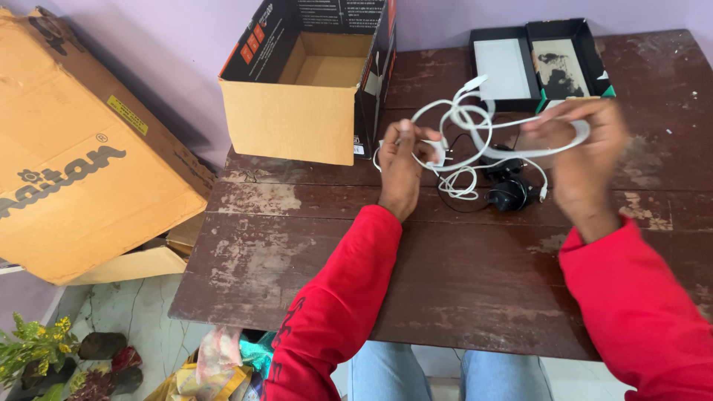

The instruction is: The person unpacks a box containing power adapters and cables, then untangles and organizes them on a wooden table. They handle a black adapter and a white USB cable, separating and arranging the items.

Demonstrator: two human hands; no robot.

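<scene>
Looks like a room in a home, not a shop or lab. A worn dark wooden worktop [460,282] with peeling paint stands against a plain lilac wall [171,67]. An open cardboard box [304,89] sits on the worktop's far left corner, and a small black open box [542,63] lies at the back. A big brown carton [82,156] leans against the wall beside the worktop. The marble-patterned tiled floor [141,327] is below, with potted plants [44,356] in the corner and a bundle of coloured cloth [215,367] under the worktop edge. Casual domestic clutter, no tools or fittings of a workplace.
</scene>
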